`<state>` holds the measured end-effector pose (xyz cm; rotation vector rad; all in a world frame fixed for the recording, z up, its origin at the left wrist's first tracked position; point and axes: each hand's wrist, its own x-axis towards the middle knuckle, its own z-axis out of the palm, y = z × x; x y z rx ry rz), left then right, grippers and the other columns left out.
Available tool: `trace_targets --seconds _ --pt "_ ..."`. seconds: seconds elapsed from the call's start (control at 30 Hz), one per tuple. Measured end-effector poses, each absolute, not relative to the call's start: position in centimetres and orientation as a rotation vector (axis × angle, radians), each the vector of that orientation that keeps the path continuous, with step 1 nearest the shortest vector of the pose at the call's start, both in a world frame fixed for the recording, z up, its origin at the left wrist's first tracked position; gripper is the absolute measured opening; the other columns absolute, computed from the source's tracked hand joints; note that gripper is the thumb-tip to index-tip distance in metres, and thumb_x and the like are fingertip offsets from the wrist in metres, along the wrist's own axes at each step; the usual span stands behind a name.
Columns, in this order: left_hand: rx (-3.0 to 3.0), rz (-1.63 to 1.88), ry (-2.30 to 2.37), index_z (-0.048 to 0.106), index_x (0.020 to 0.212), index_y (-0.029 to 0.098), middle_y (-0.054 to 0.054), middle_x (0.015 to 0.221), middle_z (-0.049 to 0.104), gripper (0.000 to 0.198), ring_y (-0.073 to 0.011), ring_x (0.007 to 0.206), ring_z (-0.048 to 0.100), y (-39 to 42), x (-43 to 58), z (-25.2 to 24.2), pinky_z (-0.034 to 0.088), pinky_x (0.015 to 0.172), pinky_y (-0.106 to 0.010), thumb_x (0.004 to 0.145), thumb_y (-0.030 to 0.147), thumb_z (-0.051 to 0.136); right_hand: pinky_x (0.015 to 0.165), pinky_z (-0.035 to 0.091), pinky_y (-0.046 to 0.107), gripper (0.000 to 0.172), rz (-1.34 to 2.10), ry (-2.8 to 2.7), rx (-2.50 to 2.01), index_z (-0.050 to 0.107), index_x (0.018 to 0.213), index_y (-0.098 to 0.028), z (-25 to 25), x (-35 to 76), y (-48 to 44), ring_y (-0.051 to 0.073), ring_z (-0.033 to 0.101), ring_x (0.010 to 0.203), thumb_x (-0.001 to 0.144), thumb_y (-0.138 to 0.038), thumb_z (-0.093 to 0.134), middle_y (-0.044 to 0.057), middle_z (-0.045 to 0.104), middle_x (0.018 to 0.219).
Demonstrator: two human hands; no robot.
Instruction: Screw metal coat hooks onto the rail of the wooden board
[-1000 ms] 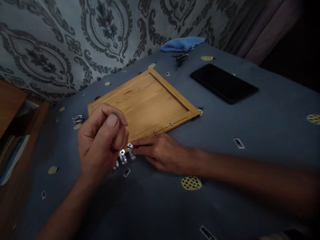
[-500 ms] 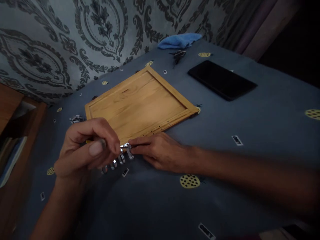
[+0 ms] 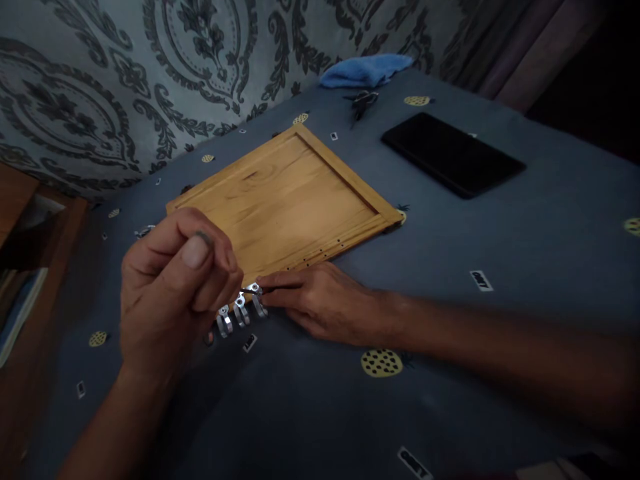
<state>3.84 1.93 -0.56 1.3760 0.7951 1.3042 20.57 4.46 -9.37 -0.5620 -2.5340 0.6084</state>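
Note:
A framed wooden board (image 3: 295, 193) lies on the blue patterned cloth, with small dark holes along its near edge. Several shiny metal clips (image 3: 241, 311) sit in a row at the board's near left corner. My left hand (image 3: 180, 280) is closed above them around a tool, whose thin dark shaft (image 3: 248, 291) reaches to the rightmost clip; its handle is hidden in my fist. With fingertips pinched at that same clip (image 3: 258, 300), my right hand (image 3: 325, 300) rests low against the board's edge.
Beyond the board are a black phone (image 3: 453, 155), a blue cloth (image 3: 367, 71) and a small dark object (image 3: 362, 103). Another metal piece (image 3: 144, 231) lies behind my left hand. A wooden shelf (image 3: 45, 267) stands at the left, and a patterned curtain (image 3: 200, 60) hangs behind.
My left hand has turned and its curled fingers have shifted upward, uncovering more of the metal clips. My right hand stays at the rightmost clip. The view has shifted slightly.

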Motion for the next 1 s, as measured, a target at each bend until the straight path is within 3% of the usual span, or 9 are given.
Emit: trace_targets --seconds 0.3,0.47,0.67,1.0 --pt "1.314 1.4 0.924 0.068 0.074 0.019 0.008 0.047 0.032 0.018 -0.0033 0.035 0.019 1.2 4.6 -0.6 0.018 0.036 -0.024 0.09 0.027 0.068 0.071 0.055 0.03 0.029 0.64 -2.525 -0.562 0.073 0.109 -0.019 -9.3 20.6 4.5 0.019 0.073 0.09 0.087 -0.006 0.06 0.005 0.07 0.128" --pt "1.328 1.47 0.975 0.067 0.073 0.018 0.006 0.053 0.044 0.018 -0.0031 0.036 0.025 1.1 5.0 -0.7 0.022 0.036 -0.023 0.088 0.027 0.07 0.074 0.055 0.03 0.03 0.677 -2.524 -0.558 0.072 0.11 -0.019 -9.3 20.7 4.5 0.019 0.072 0.09 0.087 -0.005 0.059 0.005 0.07 0.127" --pt "1.38 1.329 0.87 0.069 0.077 0.017 0.009 0.046 0.029 0.016 -0.002 0.032 0.017 1.2 4.6 -0.6 0.016 0.034 -0.022 0.09 0.026 0.067 0.077 0.056 0.031 0.031 0.691 -2.523 -0.561 0.072 0.111 -0.019 -9.4 20.7 4.4 0.019 0.072 0.091 0.087 -0.004 0.06 0.006 0.071 0.124" --pt "1.496 1.148 0.683 0.069 0.088 0.015 0.009 0.047 0.028 0.015 -0.0041 0.032 0.02 2.0 3.5 -0.8 0.022 0.034 -0.021 0.094 0.025 0.06 0.074 0.056 0.03 0.032 0.718 -2.532 -0.557 0.071 0.112 -0.018 -9.2 20.6 4.6 0.019 0.072 0.09 0.086 -0.003 0.059 0.005 0.071 0.123"
